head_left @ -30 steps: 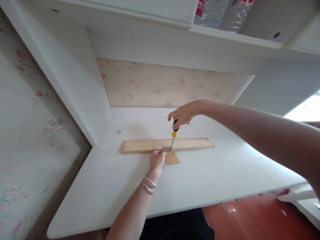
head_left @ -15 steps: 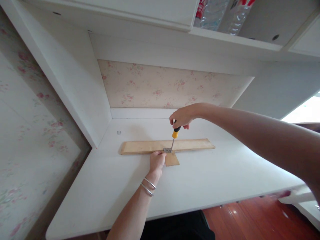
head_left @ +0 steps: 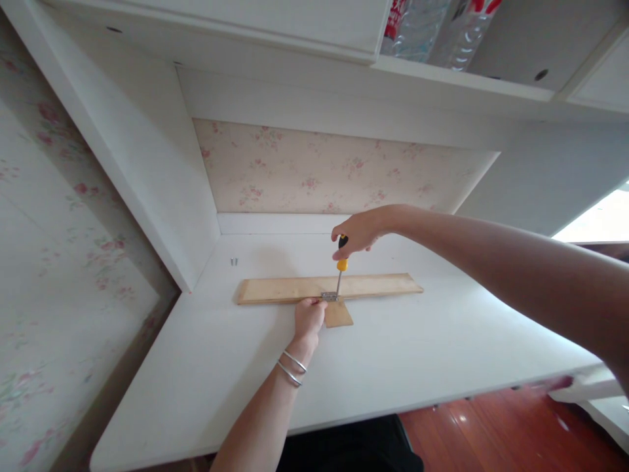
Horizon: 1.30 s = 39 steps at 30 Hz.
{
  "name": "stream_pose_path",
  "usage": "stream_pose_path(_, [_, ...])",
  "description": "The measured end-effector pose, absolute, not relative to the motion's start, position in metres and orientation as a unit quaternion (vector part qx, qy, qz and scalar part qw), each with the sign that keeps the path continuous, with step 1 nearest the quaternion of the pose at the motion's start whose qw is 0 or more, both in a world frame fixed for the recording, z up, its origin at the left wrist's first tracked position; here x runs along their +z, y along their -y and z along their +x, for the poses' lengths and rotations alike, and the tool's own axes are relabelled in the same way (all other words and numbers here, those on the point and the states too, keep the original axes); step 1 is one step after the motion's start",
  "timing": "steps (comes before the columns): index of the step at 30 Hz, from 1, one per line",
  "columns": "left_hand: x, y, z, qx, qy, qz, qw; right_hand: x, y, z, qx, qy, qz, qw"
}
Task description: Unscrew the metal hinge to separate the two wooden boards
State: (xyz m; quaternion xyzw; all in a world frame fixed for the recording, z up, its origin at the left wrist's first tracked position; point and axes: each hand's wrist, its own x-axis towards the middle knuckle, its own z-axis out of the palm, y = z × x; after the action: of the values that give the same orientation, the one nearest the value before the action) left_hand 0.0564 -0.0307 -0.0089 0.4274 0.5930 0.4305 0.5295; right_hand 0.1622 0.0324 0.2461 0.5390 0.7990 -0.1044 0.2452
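Observation:
A long, pale wooden board lies flat on the white desk. A small metal hinge sits at its front edge, where a smaller wooden piece juts toward me. My left hand is closed at the hinge's left end, beside the small piece; its fingertips are partly hidden. From above, my right hand grips the handle of a yellow-and-black screwdriver. The shaft stands nearly upright, its tip at the right part of the hinge. Whatever screw is under the tip is too small to make out.
Two small screws stand on the white desk at the back left. A side panel rises on the left. Overhead, a cabinet shelf holds plastic bottles.
My right hand has turned and shifted its fingers on the screwdriver handle, and the screwdriver stands slightly more upright. My left hand and the boards stay put.

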Motion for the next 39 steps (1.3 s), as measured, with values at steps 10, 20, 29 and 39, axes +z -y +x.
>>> stream_pose_path(10, [-0.016,0.028,0.056,0.429,-0.598,0.439,0.515,0.243,-0.038,0.166,-0.109,-0.808,0.525,0.244])
stream_pose_path(20, [-0.016,0.028,0.057,0.432,-0.595,0.441,0.516,0.243,-0.038,0.166,-0.113,-0.817,0.514,0.237])
stream_pose_path(29, [-0.016,0.028,0.056,0.436,-0.594,0.445,0.508,0.239,-0.042,0.171,-0.071,-0.852,0.469,0.222])
stream_pose_path(39, [-0.018,0.028,0.058,0.434,-0.595,0.441,0.513,0.245,-0.040,0.167,-0.130,-0.793,0.552,0.224])
